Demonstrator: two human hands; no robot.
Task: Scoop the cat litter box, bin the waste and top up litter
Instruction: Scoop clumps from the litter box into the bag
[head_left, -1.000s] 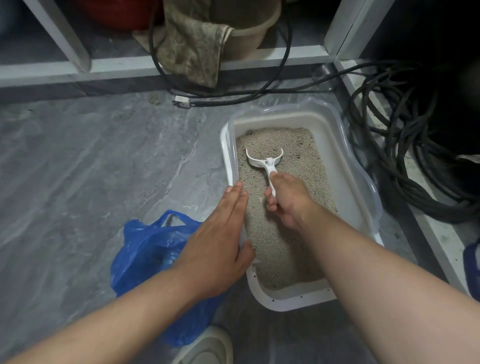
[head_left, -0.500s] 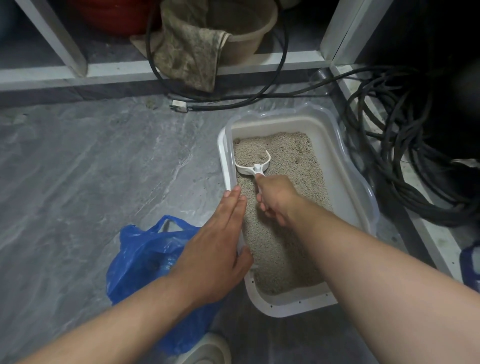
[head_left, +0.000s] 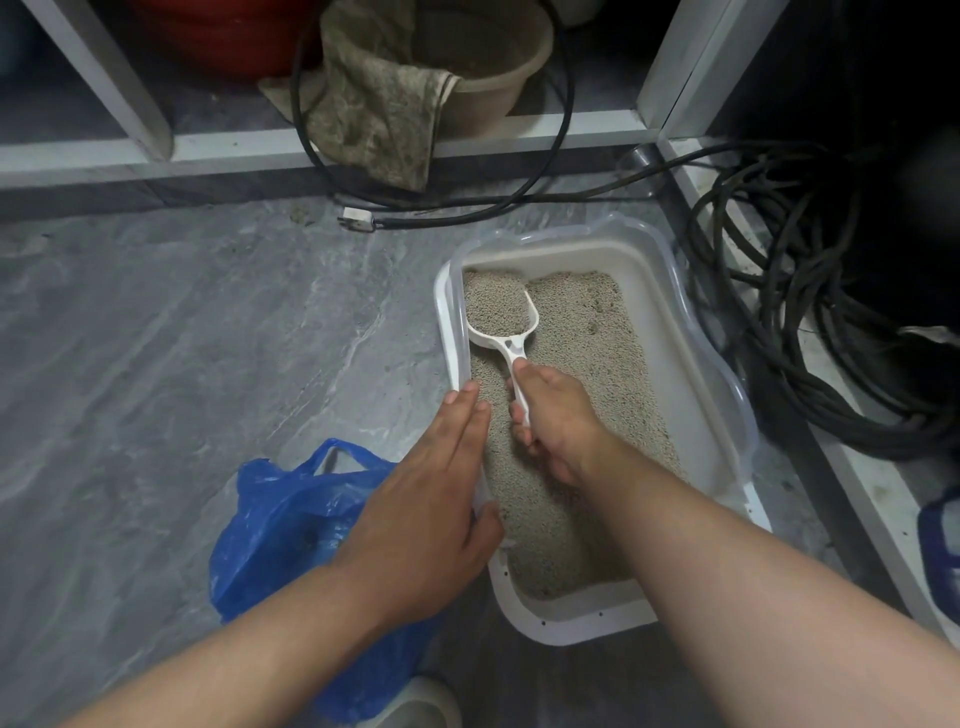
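Note:
A white litter box (head_left: 691, 364) with a clear rim sits on the grey floor, filled with beige litter (head_left: 597, 364). My right hand (head_left: 556, 421) grips the handle of a white scoop (head_left: 501, 317), whose bowl is heaped with litter near the box's far left corner. My left hand (head_left: 426, 499) rests on the box's left rim, fingers straight along the outside and thumb hooked over the inner edge. A blue plastic bag (head_left: 280, 525) lies open on the floor just left of the box, partly under my left forearm.
Black cables (head_left: 810, 332) lie coiled right of the box on a white ledge. Another cable with a white plug (head_left: 356, 218) runs behind the box. A beige tub (head_left: 498, 78) with a dirty cloth (head_left: 379, 114) sits on the shelf behind. A pale shoe toe (head_left: 415, 701) shows at the bottom.
The scoop swept from the middle of the litter to the far left corner and came up full. My left hand stayed on the rim.

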